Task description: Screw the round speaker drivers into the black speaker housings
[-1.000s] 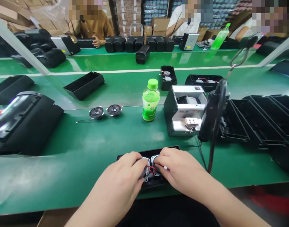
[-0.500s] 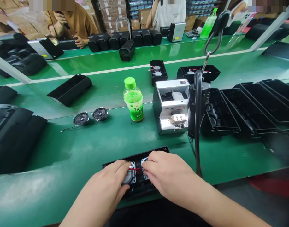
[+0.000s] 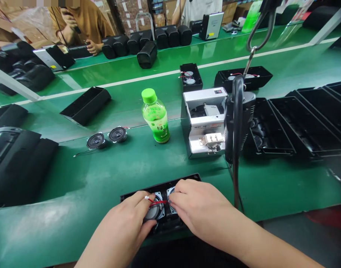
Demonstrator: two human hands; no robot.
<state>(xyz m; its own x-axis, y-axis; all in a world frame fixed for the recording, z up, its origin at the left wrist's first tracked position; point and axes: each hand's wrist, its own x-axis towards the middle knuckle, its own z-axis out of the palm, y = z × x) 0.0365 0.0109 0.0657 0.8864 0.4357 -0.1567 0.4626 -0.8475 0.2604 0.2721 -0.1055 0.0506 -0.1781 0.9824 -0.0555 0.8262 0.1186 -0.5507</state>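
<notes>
A black speaker housing [image 3: 137, 194] lies open at the near edge of the green bench. Two small speaker drivers sit inside it, joined by red wire [image 3: 156, 202]. My left hand [image 3: 126, 227] curls its fingers around the left driver [image 3: 155, 211]. My right hand [image 3: 198, 208] covers the right driver [image 3: 169, 192], fingers closed on its frame. The far right end of the housing is hidden under my right hand.
Two loose drivers [image 3: 106, 137] lie to the left, a green bottle [image 3: 156, 117] and a grey screw feeder [image 3: 205, 126] stand behind. An electric screwdriver [image 3: 237, 119] hangs on the right. Black housings [image 3: 299, 126] are stacked right; a large black case [image 3: 16, 163] sits left. Other people work across the conveyor.
Both hands have lowered the two drivers into the housing and spread them slightly apart. The camera has tilted down and shifted a little.
</notes>
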